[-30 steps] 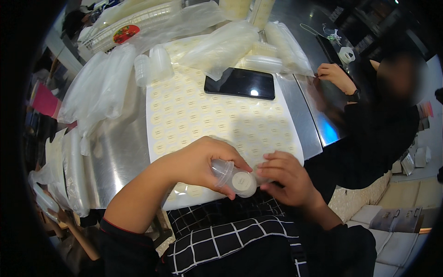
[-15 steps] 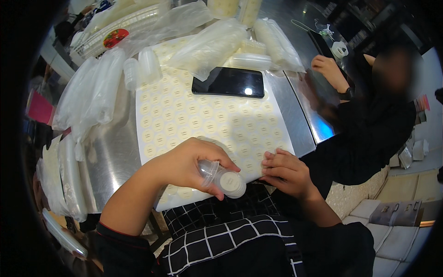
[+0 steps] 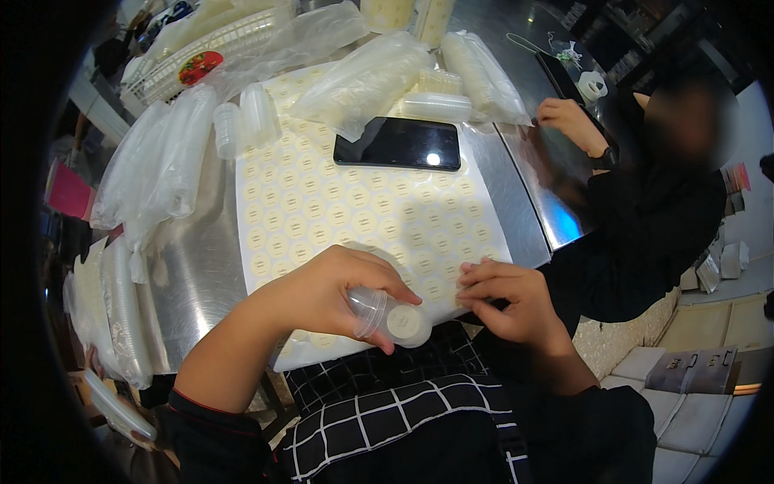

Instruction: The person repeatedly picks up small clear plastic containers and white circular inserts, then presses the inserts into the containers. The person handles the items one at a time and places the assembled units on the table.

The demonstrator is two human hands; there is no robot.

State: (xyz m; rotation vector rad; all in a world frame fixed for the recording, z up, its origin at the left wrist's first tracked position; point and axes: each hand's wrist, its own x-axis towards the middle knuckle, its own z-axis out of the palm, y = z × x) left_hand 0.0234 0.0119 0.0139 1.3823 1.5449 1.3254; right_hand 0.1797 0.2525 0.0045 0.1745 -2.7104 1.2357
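Observation:
My left hand (image 3: 343,286) is wrapped round clear plastic cups (image 3: 372,310), nested and lying on their side above the sheet's near edge. A round cream sticker (image 3: 404,321) shows on their end, which points right. Under my hands lies a large white sheet of round cream stickers (image 3: 322,214), bearing rows of small dark print. My right hand (image 3: 512,302) rests at the sheet's near right corner, thumb and fingers drawn together. Whatever sits between those fingertips is too small to make out. Beyond my hands, a black phone (image 3: 397,143) lies on the sheet.
Bagged stacks of clear cups (image 3: 161,161) line the left side of the metal table (image 3: 193,282). More bags (image 3: 363,77) and loose cup stacks (image 3: 438,106) lie at the back, beside a white basket (image 3: 234,40). At right sits another person, a hand (image 3: 572,125) over the table.
The cups in my left hand have turned slightly, and their stickered end looks different. My right thumb and fingers have drawn together at the sheet's edge. The other person's hand has shifted a little left.

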